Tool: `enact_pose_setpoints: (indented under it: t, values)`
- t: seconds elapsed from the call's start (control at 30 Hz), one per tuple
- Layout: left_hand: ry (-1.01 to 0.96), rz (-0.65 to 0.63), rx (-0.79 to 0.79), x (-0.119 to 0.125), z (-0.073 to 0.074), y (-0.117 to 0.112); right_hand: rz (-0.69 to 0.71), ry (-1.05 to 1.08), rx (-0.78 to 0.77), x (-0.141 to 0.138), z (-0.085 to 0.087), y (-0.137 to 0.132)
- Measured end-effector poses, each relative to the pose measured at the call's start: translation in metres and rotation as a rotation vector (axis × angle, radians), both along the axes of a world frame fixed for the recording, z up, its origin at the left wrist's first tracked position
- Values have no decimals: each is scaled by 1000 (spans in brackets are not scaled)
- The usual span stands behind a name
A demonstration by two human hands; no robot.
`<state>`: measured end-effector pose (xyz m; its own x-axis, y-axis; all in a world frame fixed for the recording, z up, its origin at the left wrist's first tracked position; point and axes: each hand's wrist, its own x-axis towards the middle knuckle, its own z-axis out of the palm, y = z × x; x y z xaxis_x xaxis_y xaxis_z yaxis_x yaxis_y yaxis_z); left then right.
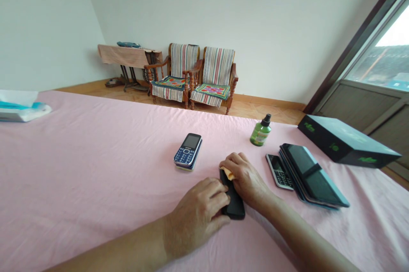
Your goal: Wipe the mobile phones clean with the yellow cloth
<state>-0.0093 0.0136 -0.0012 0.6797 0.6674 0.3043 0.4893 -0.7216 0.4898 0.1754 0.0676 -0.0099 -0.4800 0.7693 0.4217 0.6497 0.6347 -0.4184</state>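
Observation:
A black mobile phone (234, 204) lies on the pink tablecloth, its plain dark side up. My left hand (201, 214) grips its left edge with bent fingers. At the phone's far end, my right hand (247, 178) presses a small yellow cloth (228, 173) against the surface, its fingers curled over it. Most of the cloth is hidden under that hand. Beyond my left hand rests a blue keypad phone (188, 151), stacked on something with a yellowish edge. Right of my right hand is a keypad phone with a silver rim (280, 172), beside a stack of dark tablets or cases (311, 174).
A green spray bottle (260, 131) stands upright past my right hand. The black box (347, 140) sits at the right table edge, a tissue pack (24, 108) at the far left. Two wooden armchairs (211, 76) and a cloth-covered sewing table (128, 55) stand by the wall.

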Motion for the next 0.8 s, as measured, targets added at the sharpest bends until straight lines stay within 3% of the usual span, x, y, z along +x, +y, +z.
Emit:
enact_pose_setpoints:
  t: [0.3, 0.47, 0.57, 0.67, 0.8]
  values:
    - [-18, -14, -3, 0, 0, 0, 11, 144, -20, 2, 3, -5]
    - [-99, 52, -85, -1, -1, 2, -185, 343, 7, 24, 9, -11]
    - [-166, 109, -123, -2, -1, 3, -284, 396, -4, 27, 10, -31]
    - [-139, 122, -118, -3, -2, 5, -149, 305, -58, 19, 7, -62]
    - [-114, 97, -81, -5, -6, 8, -15, 168, 46, 8, 2, -91]
